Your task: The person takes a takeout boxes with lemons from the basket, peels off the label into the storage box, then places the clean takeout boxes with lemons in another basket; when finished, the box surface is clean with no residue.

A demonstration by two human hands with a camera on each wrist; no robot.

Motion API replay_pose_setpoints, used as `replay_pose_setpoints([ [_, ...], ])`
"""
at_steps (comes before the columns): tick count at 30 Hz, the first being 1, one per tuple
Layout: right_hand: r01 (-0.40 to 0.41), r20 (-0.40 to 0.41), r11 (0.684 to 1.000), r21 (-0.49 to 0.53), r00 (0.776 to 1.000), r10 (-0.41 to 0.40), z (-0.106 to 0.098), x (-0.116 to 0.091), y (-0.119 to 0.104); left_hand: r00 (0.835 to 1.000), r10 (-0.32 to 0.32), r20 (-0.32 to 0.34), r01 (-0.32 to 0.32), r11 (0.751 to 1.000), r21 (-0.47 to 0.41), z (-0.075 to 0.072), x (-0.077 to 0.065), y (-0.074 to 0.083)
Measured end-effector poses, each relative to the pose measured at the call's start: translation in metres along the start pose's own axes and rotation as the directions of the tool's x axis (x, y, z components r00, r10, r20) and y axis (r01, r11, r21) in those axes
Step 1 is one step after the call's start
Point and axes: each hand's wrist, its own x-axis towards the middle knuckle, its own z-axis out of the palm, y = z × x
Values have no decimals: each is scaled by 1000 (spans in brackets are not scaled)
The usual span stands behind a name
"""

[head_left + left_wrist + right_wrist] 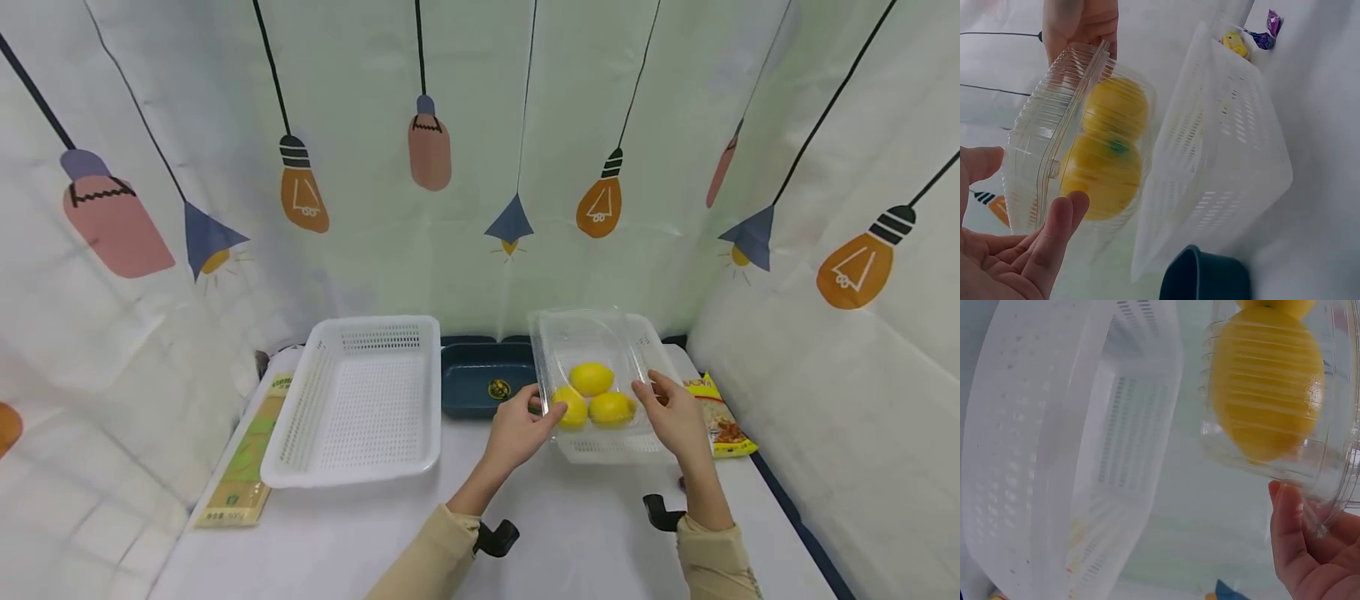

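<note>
A clear plastic clamshell box (588, 329) with three yellow lemons (591, 378) inside is held up between both hands. My left hand (519, 429) grips its left side, thumb toward me. On the opposite side, my right hand (672, 414) pinches the box's edge near a corner. The left wrist view shows the ribbed box (1029, 150) with its two halves meeting at the rim. Behind and below the box, a white perforated basket (615, 451) stands on the table; the right wrist view has a gap between that basket (1054, 425) and the box.
A larger white basket (348, 417) stands at left. Between the baskets sits a dark blue dish (468, 379) holding a small round patterned item (498, 389). Green-and-yellow packet (247, 467) lies far left, yellow snack bag (723, 421) far right. Small wrapped pieces (1263, 39) lie beside the right basket.
</note>
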Motion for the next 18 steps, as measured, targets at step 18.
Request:
replay_pose_setpoints([
  [18, 41, 199, 974, -224, 980, 5, -18, 43, 20, 992, -93, 82, 77, 981, 177, 48, 42, 0],
])
